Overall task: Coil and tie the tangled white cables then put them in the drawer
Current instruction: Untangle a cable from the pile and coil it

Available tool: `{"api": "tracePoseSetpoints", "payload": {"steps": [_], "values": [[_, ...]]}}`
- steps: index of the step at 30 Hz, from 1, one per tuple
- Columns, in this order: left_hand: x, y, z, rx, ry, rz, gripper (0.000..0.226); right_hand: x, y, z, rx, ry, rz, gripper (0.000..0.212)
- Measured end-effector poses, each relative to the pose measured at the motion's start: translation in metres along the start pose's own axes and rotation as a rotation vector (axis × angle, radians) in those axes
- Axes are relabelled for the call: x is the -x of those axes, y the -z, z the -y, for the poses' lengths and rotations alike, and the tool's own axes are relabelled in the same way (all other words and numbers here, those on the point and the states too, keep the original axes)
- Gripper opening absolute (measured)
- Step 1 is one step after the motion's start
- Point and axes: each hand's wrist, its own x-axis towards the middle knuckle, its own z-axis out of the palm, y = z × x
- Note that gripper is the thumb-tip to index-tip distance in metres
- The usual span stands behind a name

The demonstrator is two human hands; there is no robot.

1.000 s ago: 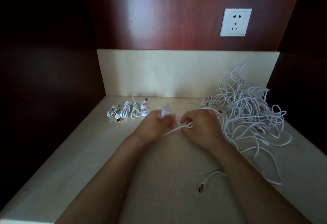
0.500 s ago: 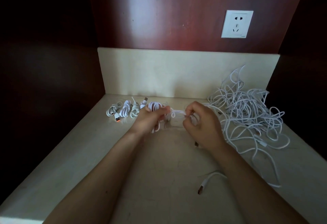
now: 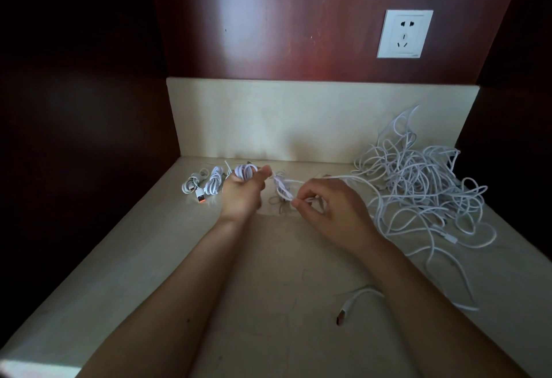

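Note:
A big tangle of white cables (image 3: 424,183) lies at the right back of the cream countertop (image 3: 149,258). My left hand (image 3: 243,195) is closed around a small coil of white cable (image 3: 245,173) held above the counter. My right hand (image 3: 331,213) pinches the same cable's strand (image 3: 286,190) between thumb and finger; the strand runs on toward the tangle. Two tied coils (image 3: 206,185), one with an orange plug (image 3: 200,198), rest at the back left. No drawer is in view.
A loose cable end with a plug (image 3: 343,313) lies near my right forearm. A cream backsplash (image 3: 298,120) and dark red wood walls close in the counter. A white wall socket (image 3: 404,34) sits above at the right.
Both hands rose and moved toward the back. The coil in my left hand has grown, and my right hand has drawn the strand out to the right.

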Motion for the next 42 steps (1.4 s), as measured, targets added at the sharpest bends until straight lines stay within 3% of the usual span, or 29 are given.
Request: {"api": "tracePoseSetpoints", "payload": {"steps": [4,10,13,18,23,28,31,35,37,42], "values": [[0.002,0.001,-0.002,-0.009,0.001,0.034,0.013,0.001,-0.002,0.000,0.089,-0.035,0.024,0.018],[0.014,-0.004,-0.008,-0.082,-0.064,0.210,0.028,0.005,-0.003,0.002,-0.101,-0.215,-0.193,0.023],[0.019,-0.009,-0.007,-0.126,-0.160,0.303,0.036,0.005,-0.009,0.003,-0.109,-0.228,-0.149,0.017],[0.015,-0.009,-0.001,-0.235,-0.221,0.299,0.041,0.005,-0.012,0.004,-0.088,-0.208,-0.214,0.012],[0.015,-0.009,-0.002,-0.189,-0.149,0.239,0.040,0.001,-0.011,0.005,-0.095,-0.067,-0.118,0.008],[0.006,-0.002,-0.007,-0.030,0.009,0.017,0.019,0.000,-0.015,0.006,-0.068,0.055,0.098,0.006],[0.004,0.004,-0.010,0.024,0.025,-0.078,0.027,0.002,-0.020,0.002,0.015,0.016,0.142,0.009],[0.004,0.005,-0.015,0.204,0.026,-0.159,0.029,0.000,-0.015,-0.005,0.192,-0.049,0.051,0.036],[0.002,0.009,-0.017,0.297,0.038,-0.205,0.038,0.002,-0.008,-0.010,0.311,-0.087,0.083,0.035],[0.005,0.006,-0.018,0.205,-0.021,-0.155,0.037,0.001,-0.001,-0.010,0.260,-0.359,0.084,0.038]]}}
